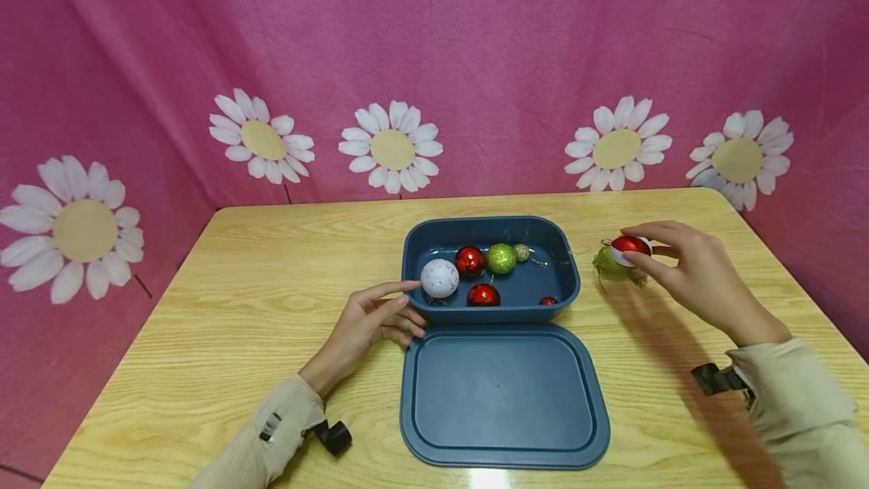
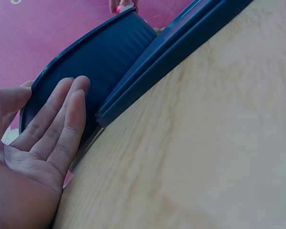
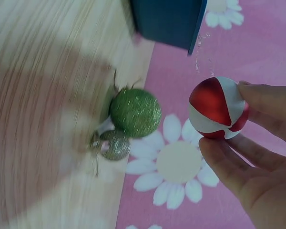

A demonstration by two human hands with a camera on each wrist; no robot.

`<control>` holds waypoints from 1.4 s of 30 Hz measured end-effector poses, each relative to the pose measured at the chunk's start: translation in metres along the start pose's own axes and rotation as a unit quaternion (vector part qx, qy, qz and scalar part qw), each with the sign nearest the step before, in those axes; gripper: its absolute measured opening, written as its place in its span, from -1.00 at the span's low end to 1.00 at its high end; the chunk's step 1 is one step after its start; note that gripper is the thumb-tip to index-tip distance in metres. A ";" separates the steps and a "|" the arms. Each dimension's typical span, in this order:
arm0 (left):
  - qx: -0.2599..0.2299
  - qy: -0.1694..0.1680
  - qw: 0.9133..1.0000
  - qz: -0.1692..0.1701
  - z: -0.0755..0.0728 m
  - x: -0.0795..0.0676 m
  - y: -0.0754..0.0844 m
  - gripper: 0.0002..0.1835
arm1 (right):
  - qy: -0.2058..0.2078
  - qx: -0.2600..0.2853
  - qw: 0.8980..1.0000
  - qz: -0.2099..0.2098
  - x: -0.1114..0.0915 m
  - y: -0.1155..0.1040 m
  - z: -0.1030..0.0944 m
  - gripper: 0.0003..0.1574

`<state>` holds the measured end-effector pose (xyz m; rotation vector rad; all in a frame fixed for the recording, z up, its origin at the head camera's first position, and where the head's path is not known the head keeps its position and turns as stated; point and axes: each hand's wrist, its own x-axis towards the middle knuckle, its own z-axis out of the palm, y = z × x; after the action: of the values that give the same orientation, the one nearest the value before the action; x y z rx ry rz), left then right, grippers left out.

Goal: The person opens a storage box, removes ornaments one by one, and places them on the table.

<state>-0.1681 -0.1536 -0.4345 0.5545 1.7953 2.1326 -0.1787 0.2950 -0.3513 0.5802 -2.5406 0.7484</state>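
Note:
My right hand (image 1: 699, 278) pinches a red and white Christmas ball (image 3: 218, 107) between thumb and fingers, held above the table to the right of the blue box (image 1: 566, 304). Under it, a green glitter ball (image 3: 136, 112) and a small gold glitter ball (image 3: 115, 145) lie on the wood. At the box's left end, my left hand (image 1: 370, 327) touches the rim and outer wall with fairly straight fingers. Inside the box are a white speckled ball (image 1: 440, 278), red balls (image 1: 470, 261), a green glitter ball (image 1: 502, 258) and a small gold one (image 1: 522, 253).
A flat blue lid (image 1: 505, 391) lies on the wooden table (image 1: 258, 308) directly in front of the box. Behind the table hangs a pink cloth (image 1: 475, 59) printed with white daisies. The box walls rise above the tabletop.

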 end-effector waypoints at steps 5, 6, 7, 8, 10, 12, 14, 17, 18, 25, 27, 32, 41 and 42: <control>0.000 0.000 1.000 0.000 0.000 0.000 0.000 -0.56 | -0.003 0.000 1.000 0.023 -0.002 0.016 -0.002 -0.56; -0.001 0.000 1.000 0.000 0.000 0.000 0.000 -0.56 | -0.002 0.000 1.000 0.027 -0.003 0.020 -0.003 -0.56; -0.001 0.000 1.000 -0.001 0.000 0.000 0.000 -0.56 | -0.002 0.000 0.999 0.032 -0.003 0.023 -0.003 -0.56; -0.001 0.000 1.000 -0.001 0.000 0.000 0.000 -0.55 | -0.002 -0.002 0.999 0.036 -0.004 0.026 -0.004 -0.57; -0.002 -0.001 1.000 -0.001 0.000 0.000 -0.001 -0.55 | 0.001 -0.006 0.999 0.044 -0.005 0.033 -0.005 -0.57; -0.003 -0.002 1.000 0.000 0.000 0.000 -0.001 -0.55 | 0.001 -0.012 0.999 0.049 -0.006 0.040 -0.007 -0.57; -0.004 -0.003 1.000 0.002 0.000 0.000 0.000 -0.55 | 0.001 -0.019 0.998 0.053 -0.007 0.047 -0.009 -0.57; -0.005 -0.005 1.000 0.005 0.000 0.000 0.000 -0.55 | -0.005 -0.031 0.998 0.053 -0.009 0.056 -0.010 -0.58; -0.006 -0.005 1.000 0.006 -0.001 0.000 0.000 -0.55 | -0.008 -0.038 0.998 0.050 -0.010 0.059 -0.010 -0.58; -0.006 -0.006 1.000 0.002 -0.001 0.000 -0.001 -0.54 | -0.040 -0.067 0.996 0.045 -0.015 0.073 -0.009 -0.59; -0.006 -0.006 1.000 0.002 -0.001 0.000 -0.001 -0.54 | -0.048 -0.071 0.995 0.049 -0.016 0.075 -0.007 -0.60; -0.008 -0.005 1.000 -0.001 -0.001 0.000 -0.002 -0.55 | -0.062 -0.082 0.993 0.057 -0.019 0.079 -0.004 -0.60; -0.007 0.000 1.000 -0.003 0.000 -0.001 -0.001 -0.54 | -0.071 -0.084 0.992 0.061 -0.018 0.079 -0.001 -0.62; -0.007 0.000 1.000 -0.003 0.000 -0.001 -0.001 -0.54 | -0.072 -0.084 0.992 0.061 -0.018 0.079 -0.002 -0.63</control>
<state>-0.1675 -0.1538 -0.4352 0.5451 1.7795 2.1389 -0.2028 0.3614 -0.3910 0.4401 -2.7598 0.5426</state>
